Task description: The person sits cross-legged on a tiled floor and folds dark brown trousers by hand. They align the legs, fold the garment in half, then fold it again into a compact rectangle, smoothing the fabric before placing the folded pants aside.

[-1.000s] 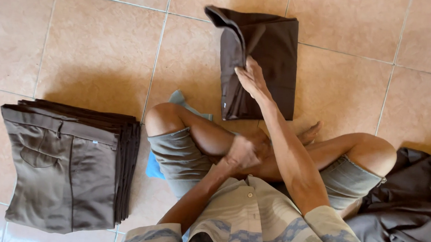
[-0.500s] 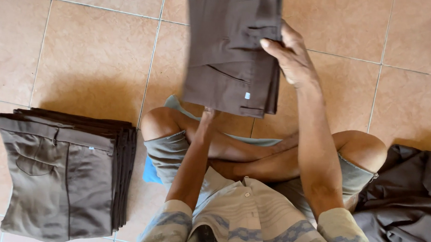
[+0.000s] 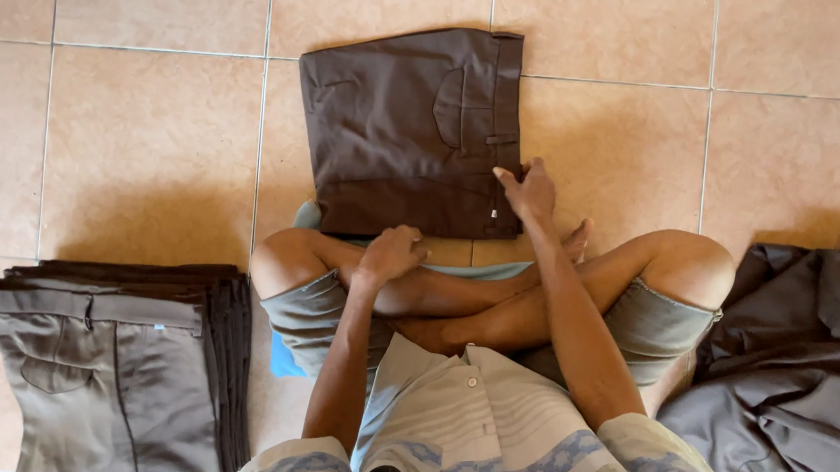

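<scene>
Half a second ago the folded dark brown trousers (image 3: pixel 409 128) hung in the air, gripped from the right; now they lie flat on the tiled floor (image 3: pixel 144 141), just in front of the person's crossed legs (image 3: pixel 494 289).

They are folded into a compact, nearly square packet, waistband along the right edge with a belt loop showing, a curved back pocket facing up, and a slightly darker band of cloth along the near edge. The fabric looks smooth, with only faint creases.

The right hand (image 3: pixel 532 189) rests at the near right corner of the packet, its fingers (image 3: pixel 508 177) stretched out and laid on the waistband edge, pressing rather than gripping (nothing is pinched between them). The left hand (image 3: pixel 392 254) sits on the left shin, loosely curled and holding nothing, just short of the packet's near edge and not touching it.

A scrap of light blue cloth (image 3: pixel 281 359) peeks out under the legs. Well to the left on the floor sits a stack of folded grey-brown trousers (image 3: pixel 110 373), neatly squared, pocket and waistband uppermost. At the right lies a loose heap of dark unfolded garments (image 3: pixel 790 375), touching the right knee.
</scene>
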